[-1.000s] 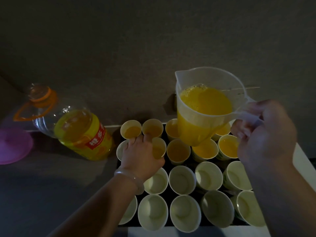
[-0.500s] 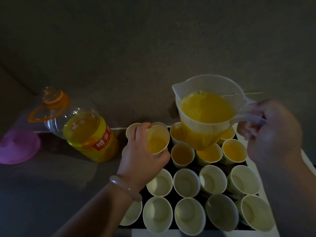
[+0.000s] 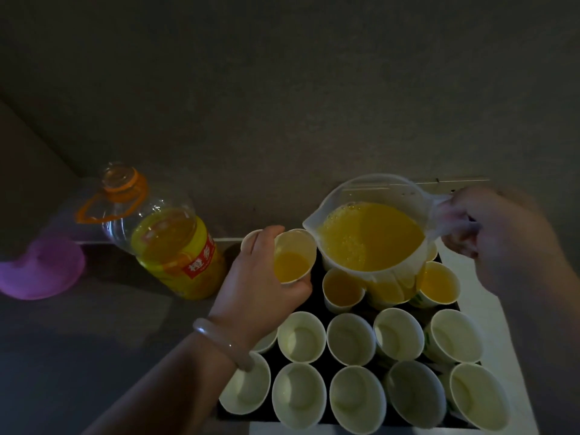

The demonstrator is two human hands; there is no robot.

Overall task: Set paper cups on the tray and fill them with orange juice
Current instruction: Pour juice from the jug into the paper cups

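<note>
My left hand grips a paper cup partly filled with orange juice, held tilted just above the tray's far left. My right hand holds the handle of a clear plastic jug of orange juice, its spout close to the held cup's rim. The black tray carries several paper cups: far ones hold juice, the two near rows are empty.
A large clear juice bottle with an orange handle and red label stands left of the tray. A purple plastic dish lies at the far left. A dark wall rises behind; the white table edge runs along the right.
My left hand closed on a filled cup in the far left of the tray and lifted it. The jug moved lower and left, its spout now next to that cup.
</note>
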